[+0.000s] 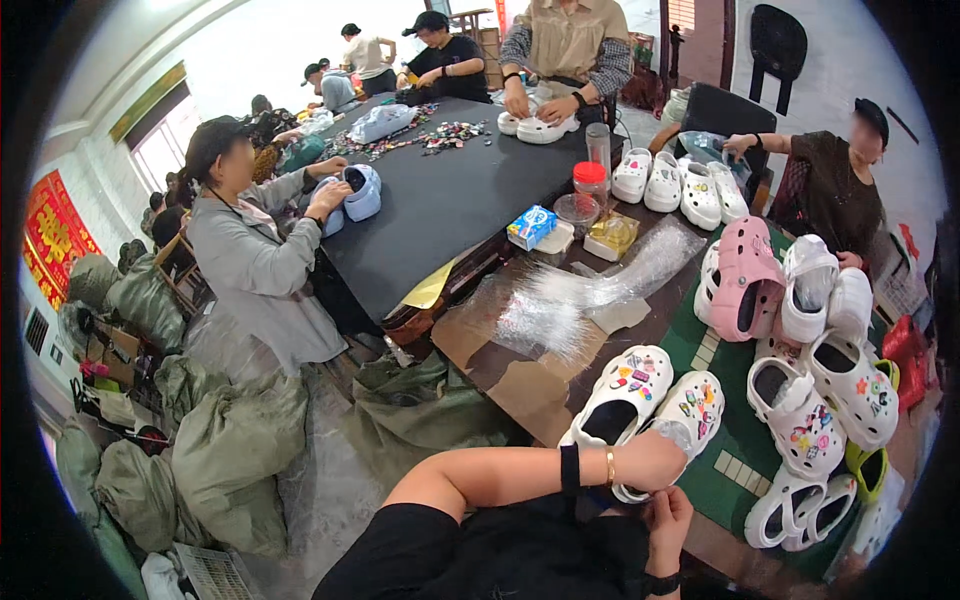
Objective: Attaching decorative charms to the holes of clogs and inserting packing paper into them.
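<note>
A pair of white clogs with colourful charms lies before me, the left clog [636, 376] beside the right clog [703, 397]. My left hand [648, 461], with a gold bracelet and a black band on its wrist, is closed at the opening of the right clog. Clear plastic [673, 432] shows just beyond its knuckles; its fingertips are hidden. Lower down, my right hand [668, 517] pinches the heel end of that same clog with bent fingers. A dark band circles the right wrist.
White clogs [815, 440] and a pink clog [752, 265] crowd the green mat to the right. Clear plastic wrap [560, 310], a blue box [532, 227] and a red-lidded jar [590, 180] lie ahead. Co-workers surround the black table [430, 200]. Sacks [240, 450] fill the left floor.
</note>
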Tool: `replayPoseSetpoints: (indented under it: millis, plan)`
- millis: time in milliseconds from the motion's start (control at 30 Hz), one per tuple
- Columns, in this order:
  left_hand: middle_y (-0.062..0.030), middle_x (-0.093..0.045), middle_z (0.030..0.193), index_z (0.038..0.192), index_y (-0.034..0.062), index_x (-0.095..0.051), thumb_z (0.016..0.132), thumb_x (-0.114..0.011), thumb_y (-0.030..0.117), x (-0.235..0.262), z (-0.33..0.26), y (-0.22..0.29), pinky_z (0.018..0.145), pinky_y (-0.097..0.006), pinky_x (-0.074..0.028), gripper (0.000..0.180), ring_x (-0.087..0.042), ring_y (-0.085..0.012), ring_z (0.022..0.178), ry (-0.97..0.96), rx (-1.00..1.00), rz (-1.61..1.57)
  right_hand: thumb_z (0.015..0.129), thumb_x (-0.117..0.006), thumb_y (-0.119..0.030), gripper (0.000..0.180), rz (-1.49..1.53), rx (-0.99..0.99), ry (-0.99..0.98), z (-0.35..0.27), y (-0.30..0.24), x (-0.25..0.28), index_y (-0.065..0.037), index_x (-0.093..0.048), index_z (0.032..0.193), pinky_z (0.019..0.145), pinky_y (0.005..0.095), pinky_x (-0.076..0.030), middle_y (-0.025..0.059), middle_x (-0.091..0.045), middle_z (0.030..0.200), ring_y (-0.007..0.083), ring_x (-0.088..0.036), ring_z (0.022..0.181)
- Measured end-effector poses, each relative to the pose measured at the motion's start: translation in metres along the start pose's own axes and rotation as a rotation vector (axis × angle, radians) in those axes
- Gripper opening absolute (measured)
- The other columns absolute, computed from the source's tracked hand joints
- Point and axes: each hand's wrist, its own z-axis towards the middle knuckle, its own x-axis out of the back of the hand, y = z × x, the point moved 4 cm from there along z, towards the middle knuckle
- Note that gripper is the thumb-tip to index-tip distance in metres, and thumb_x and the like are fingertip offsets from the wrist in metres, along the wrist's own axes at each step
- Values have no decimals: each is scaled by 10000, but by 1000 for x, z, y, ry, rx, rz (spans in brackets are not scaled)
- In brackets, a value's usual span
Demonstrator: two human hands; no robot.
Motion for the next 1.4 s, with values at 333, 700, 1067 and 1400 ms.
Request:
replayPoseSetpoints:
  millis: [333,700,1067,1400]
  plan:
    - [-146,-699,835,862,19,-696,735,-572,22,6,2,-10,723,-375,-520,178,-676,-293,811,-19,3,-490,961,-538,-125,159,-17,8,41,2,6,4,-59,-555,817,398,202,-280,-21,-491,557,53,-405,427]
    - [-129,-694,801,815,30,-698,727,-610,38,22,-1,-3,738,-356,-521,124,-678,-273,784,69,-9,-512,961,-538,-124,177,-35,42,31,2,5,5,-41,-559,807,400,216,-288,-14,-487,550,64,-404,423]
    - [-143,-650,823,865,48,-630,763,-588,32,14,6,4,716,-436,-476,111,-624,-338,846,255,-7,-495,943,-587,-136,147,-174,61,193,-1,-8,39,-24,-605,849,436,203,-318,-8,-536,613,48,-442,483]
    - [-146,-646,788,886,9,-630,760,-636,74,9,3,11,708,-426,-479,141,-625,-326,818,157,-59,-581,931,-607,-123,116,-158,298,297,13,-20,33,-28,-576,872,518,206,-362,-3,-549,719,60,-479,583]
